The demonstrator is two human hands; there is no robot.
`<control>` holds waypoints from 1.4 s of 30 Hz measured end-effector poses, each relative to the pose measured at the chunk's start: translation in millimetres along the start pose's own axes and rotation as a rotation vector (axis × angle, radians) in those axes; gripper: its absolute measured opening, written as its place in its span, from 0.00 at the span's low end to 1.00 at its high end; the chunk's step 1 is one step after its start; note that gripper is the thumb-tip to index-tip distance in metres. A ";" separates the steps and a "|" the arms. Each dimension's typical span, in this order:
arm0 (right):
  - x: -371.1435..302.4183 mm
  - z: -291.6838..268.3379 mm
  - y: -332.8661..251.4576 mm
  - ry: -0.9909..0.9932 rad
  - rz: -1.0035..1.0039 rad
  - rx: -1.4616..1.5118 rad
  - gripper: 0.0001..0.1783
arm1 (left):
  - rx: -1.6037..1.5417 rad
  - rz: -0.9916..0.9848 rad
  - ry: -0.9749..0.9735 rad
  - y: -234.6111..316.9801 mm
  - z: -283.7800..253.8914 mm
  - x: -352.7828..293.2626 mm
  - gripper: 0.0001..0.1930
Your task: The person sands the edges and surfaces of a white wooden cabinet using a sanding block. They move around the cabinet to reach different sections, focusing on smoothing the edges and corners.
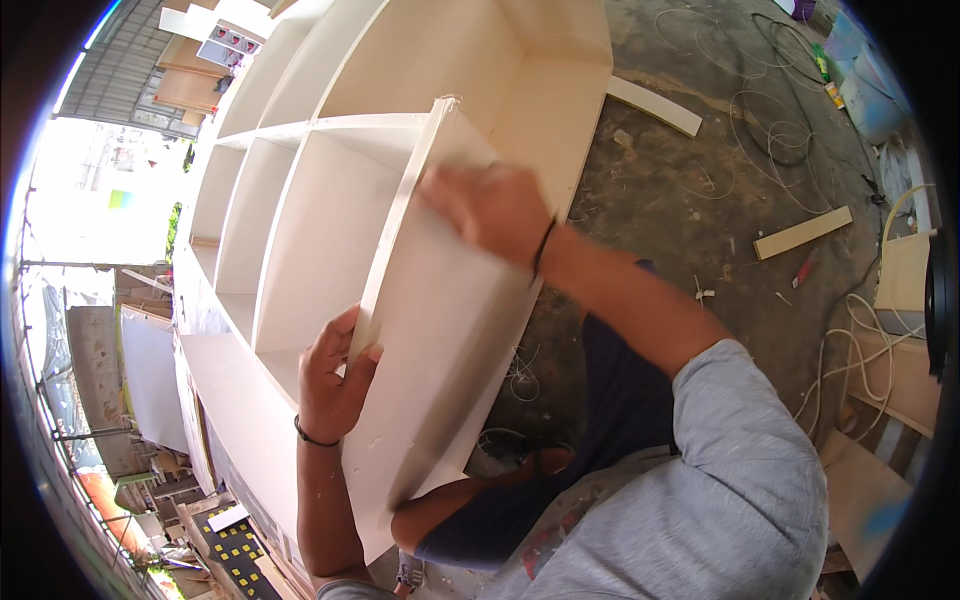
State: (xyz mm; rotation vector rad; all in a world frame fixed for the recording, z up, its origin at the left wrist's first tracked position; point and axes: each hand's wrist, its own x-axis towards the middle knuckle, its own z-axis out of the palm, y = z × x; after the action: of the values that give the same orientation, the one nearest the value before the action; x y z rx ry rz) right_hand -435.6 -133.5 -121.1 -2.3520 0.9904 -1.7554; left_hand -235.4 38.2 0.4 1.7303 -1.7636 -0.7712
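A large pale wooden cabinet [300, 110] with several open compartments lies on its back in front of me. A loose flat white panel [440, 330] stands tilted on edge inside it, reaching from the middle divider toward my lap. My left hand [335, 375] grips the panel's thin left edge near its lower part, thumb over the front. My right hand [490, 210] lies on the panel's upper face, blurred, fingers curled over something I cannot make out. Both wrists carry a dark band.
Bare concrete floor [700, 180] on the right holds wood offcuts [803, 232] [655, 105], tangled white cables [770, 130], a red-handled tool [804, 270] and a blue container [870, 90]. Plywood pieces [900, 370] lie at far right. My knee [470, 520] sits below the panel.
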 end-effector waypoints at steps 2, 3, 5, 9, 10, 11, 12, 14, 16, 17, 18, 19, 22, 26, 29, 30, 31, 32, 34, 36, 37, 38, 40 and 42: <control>23.5 -18.5 49.2 -0.011 0.257 -0.057 0.07 | 0.010 -0.005 -0.005 -0.4 1.7 1.1 0.21; 27.7 -24.3 56.9 -0.055 0.352 -0.088 0.07 | 0.023 -0.009 -0.001 0.4 0.1 2.0 0.21; 32.7 -31.3 63.6 -0.142 0.543 -0.151 0.08 | 0.028 -0.006 0.001 1.1 -1.7 0.5 0.21; -28.5 -3.2 -47.1 -0.062 -0.074 0.155 0.15 | 0.023 0.009 -0.016 -0.5 0.6 0.4 0.20; -21.5 -16.9 -69.6 -0.386 0.032 0.145 0.13 | 0.027 0.013 -0.015 -0.1 0.3 0.7 0.20; -19.0 -15.2 -60.7 -0.308 -0.021 0.084 0.11 | 0.027 0.022 -0.002 -0.9 1.2 0.7 0.20; -13.1 -13.3 -41.7 -0.228 -0.069 0.022 0.09 | 0.030 0.031 0.006 -0.7 1.9 -0.4 0.19; -0.2 -10.4 2.2 -0.125 0.016 -0.075 0.07 | 0.046 0.038 0.005 -1.5 -0.2 0.0 0.19; 25.6 -27.7 53.2 -0.076 0.320 -0.139 0.08 | 0.062 0.043 -0.007 5.4 1.6 2.9 0.19; 37.0 -37.4 66.8 -0.045 0.502 -0.162 0.08 | 0.056 0.033 -0.012 3.9 2.8 1.2 0.19; 39.0 -42.8 60.2 -0.095 0.495 -0.110 0.09 | 0.054 0.028 -0.012 0.6 2.3 0.9 0.19; 38.0 -45.9 45.8 -0.140 0.488 -0.052 0.10 | 0.060 0.021 -0.010 -0.8 -1.6 3.0 0.19; -6.0 -23.5 -20.6 -0.195 0.133 0.042 0.14 | 0.045 0.039 -0.009 -1.7 -1.0 2.2 0.19; 2.2 -30.5 -57.9 -0.465 0.078 0.008 0.15 | 0.027 0.027 0.003 -2.8 1.8 1.9 0.19; 33.1 -34.6 2.8 -0.338 0.267 -0.172 0.09 | 0.054 0.048 -0.002 0.3 -0.9 2.2 0.19; 44.3 -42.8 29.5 -0.198 0.264 -0.160 0.10 | 0.052 0.046 -0.001 1.2 -1.6 3.0 0.19; 48.4 -48.5 46.9 -0.200 0.298 -0.178 0.10 | 0.049 0.049 -0.005 3.1 -0.4 3.9 0.19; 49.5 -52.6 59.0 -0.202 0.338 -0.195 0.10 | 0.040 0.038 -0.017 3.3 0.5 2.6 0.19; 36.2 -40.0 31.6 -0.142 0.347 -0.020 0.10 | 0.039 0.022 -0.032 2.9 -3.1 5.9 0.19; -10.6 -14.1 -27.5 -0.264 0.093 -0.050 0.11 | 0.026 0.022 -0.008 -0.9 0.7 3.7 0.19; -15.3 -13.6 -58.9 -0.274 0.099 0.107 0.11 | 0.023 0.026 0.006 -3.3 0.5 3.1 0.19; -13.2 -14.9 -75.0 -0.278 0.098 0.262 0.11 | 0.027 0.036 0.005 -2.7 0.0 4.4 0.19; -3.6 -16.0 -44.9 -0.257 0.102 -0.007 0.09 | 0.038 0.047 -0.017 1.4 -0.7 3.2 0.19; 14.2 -20.0 -3.1 -0.195 0.190 -0.101 0.08 | 0.032 0.043 -0.016 -1.2 -1.1 0.5 0.19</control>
State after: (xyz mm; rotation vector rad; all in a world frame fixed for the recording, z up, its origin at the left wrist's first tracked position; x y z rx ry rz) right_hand -449.5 -131.6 -100.7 -2.3398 1.2483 -1.4114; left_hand -233.8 37.7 0.3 1.7052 -1.8271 -0.7446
